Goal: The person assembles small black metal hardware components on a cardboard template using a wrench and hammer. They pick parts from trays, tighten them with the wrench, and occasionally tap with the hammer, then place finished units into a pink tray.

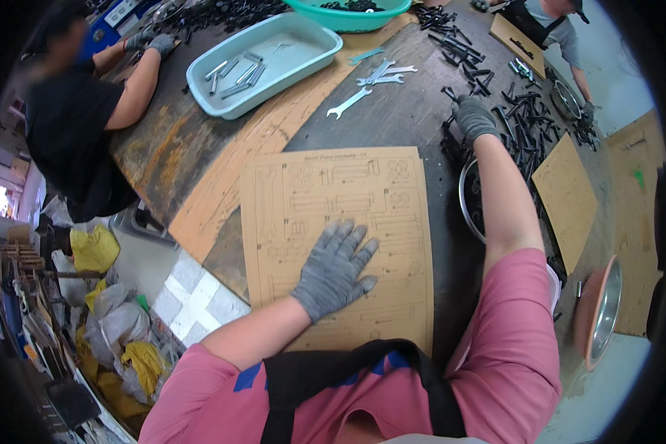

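My left hand (337, 270), in a grey glove, lies flat with its fingers spread on a brown cardboard sheet (407, 296) printed with outlines of hardware. To the right, my right hand (473, 118), also gloved in grey, reaches to the edge of a spread of black bolts (522, 118). Its fingers are closed, and a black bolt (448, 92) sticks out at their tips. A round metal bowl (462, 196) with dark parts in it is partly hidden under my right forearm. Several open-end wrenches (349, 102) lie beyond the sheet.
A pale blue tub (214, 107) with several metal tubes stands at the far left, beside a green basin (348, 21). A brown board (566, 200) and a pink-rimmed basin (598, 314) are at the right. Co-workers stand at the left (78, 126) and far right (562, 37).
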Available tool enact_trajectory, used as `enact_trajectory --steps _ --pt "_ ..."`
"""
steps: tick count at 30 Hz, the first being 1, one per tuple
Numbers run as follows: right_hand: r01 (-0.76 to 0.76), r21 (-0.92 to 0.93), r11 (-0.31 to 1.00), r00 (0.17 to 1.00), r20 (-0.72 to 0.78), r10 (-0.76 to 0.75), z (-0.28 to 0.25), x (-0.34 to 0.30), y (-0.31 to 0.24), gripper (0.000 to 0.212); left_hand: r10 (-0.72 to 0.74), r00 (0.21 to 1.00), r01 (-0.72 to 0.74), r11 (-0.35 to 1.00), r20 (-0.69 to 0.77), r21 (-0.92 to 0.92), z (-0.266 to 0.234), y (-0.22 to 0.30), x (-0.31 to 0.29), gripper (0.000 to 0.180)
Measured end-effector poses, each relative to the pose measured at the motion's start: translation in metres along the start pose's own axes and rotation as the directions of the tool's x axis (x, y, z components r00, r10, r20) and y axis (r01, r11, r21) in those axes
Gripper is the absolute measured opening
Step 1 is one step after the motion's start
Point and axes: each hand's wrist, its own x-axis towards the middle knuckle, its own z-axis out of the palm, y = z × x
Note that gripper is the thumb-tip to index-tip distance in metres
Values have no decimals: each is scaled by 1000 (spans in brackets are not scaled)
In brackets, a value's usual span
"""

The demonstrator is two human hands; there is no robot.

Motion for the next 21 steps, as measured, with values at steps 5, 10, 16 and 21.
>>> enact_trajectory --steps 5,10,16,21 --pt "414 331 848 876 108 -470 -45 -80 -67 25 -118 988 99 977 -94 -189 5 -6 -6 71" --pt "645 266 716 634 337 -696 -48 -162 -139 29 -497 834 227 704 -240 -673 -8 -14 -4 69" --pt "547 406 732 654 339 -676 -38 -186 -169 31 -247 962 252 967 119 -29 -43 -54 8 32" --pt "483 346 804 851 27 -524 -20 -170 -178 39 -360 922 380 912 141 -154 -56 -88 19 24"
